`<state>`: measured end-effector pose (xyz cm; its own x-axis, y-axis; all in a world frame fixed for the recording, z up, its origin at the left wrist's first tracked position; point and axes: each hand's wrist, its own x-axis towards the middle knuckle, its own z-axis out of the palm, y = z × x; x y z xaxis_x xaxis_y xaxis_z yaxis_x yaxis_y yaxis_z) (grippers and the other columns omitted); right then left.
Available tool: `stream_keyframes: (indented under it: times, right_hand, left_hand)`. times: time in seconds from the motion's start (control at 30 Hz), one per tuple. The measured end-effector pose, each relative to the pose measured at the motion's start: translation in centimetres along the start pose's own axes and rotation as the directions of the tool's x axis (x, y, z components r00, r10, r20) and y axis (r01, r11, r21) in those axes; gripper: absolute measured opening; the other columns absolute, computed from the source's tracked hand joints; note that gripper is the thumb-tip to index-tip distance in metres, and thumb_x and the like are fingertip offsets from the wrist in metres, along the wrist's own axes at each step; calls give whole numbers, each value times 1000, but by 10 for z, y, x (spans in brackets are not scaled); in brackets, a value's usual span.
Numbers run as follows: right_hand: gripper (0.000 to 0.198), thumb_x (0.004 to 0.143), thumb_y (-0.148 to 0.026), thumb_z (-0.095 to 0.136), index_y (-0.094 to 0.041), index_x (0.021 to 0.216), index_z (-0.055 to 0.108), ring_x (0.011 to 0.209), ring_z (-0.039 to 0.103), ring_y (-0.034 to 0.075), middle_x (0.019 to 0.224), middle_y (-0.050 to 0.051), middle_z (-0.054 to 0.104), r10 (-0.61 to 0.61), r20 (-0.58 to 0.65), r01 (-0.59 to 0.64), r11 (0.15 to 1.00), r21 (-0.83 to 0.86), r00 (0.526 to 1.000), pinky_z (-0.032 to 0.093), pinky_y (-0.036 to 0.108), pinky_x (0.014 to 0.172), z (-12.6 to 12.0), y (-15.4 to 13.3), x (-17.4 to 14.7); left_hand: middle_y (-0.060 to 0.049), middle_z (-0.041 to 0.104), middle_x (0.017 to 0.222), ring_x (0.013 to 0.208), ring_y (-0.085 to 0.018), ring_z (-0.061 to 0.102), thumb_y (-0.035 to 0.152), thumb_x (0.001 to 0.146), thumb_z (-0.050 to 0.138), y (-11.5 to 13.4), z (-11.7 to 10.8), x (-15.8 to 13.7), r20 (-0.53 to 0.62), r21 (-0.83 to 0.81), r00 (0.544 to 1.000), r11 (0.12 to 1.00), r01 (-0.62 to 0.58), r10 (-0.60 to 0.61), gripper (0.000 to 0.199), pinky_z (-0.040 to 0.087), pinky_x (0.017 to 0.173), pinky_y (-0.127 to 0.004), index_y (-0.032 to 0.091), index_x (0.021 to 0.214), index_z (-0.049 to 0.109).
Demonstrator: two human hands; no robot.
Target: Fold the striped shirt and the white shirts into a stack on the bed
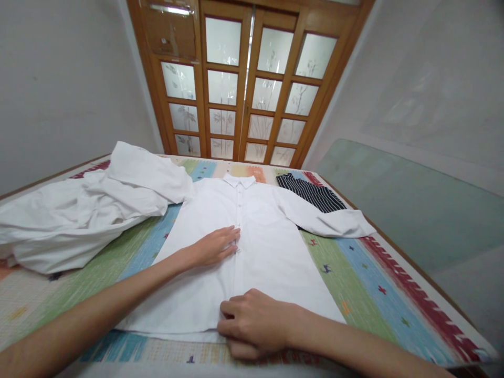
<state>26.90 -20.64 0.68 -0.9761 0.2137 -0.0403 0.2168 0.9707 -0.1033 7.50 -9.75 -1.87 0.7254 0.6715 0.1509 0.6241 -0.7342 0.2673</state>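
Lying flat and front up on the patterned cover, the white shirt looks smoothed out but not folded, one sleeve stretched partly across the striped cloth. The left hand rests at the buttons, fingers loosely extended; the right hand curls at the hem, its hold unclear. Left of the shirt, a white bundle lies rumpled, unflattened.
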Motion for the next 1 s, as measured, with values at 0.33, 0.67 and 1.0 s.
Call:
stream_keyframes:
  times: [0.33, 0.67, 1.0]
  right_hand:
    - [16, 89, -33, 54, -17, 88, 58, 63, 57, 15, 80, 2, 64, 91, -44, -92, 995, -31, 995, 37, 29, 47, 11, 0, 0]
    - [13, 94, -27, 51, -16, 90, 55, 67, 58, 17, 83, 4, 61, 112, -103, -125, 985, -121, 988, 37, 29, 41, 10, -11, 24]
    - [13, 96, -20, 47, -16, 87, 55, 66, 58, 16, 78, 3, 60, -70, -132, 48, 985, -164, 989, 36, 28, 45, 13, -18, 36]
  left_hand:
    - [-11, 19, 161, 149, -26, 11, 50, 100, 29, -11, 11, -19, 2, 68, 999, 997, 40, -40, 62, 18, 119, -44, 21, 155, 19]
    - [-10, 21, 160, 149, -28, 13, 43, 103, 22, -34, 2, -40, -68, 27, 977, 978, 205, -203, 55, 21, 118, -52, 21, 152, 29]
    - [-11, 26, 159, 147, -29, 22, 54, 98, 31, -58, 4, -68, -101, 126, 963, 957, 263, -251, 66, 24, 118, -46, 18, 153, 28]
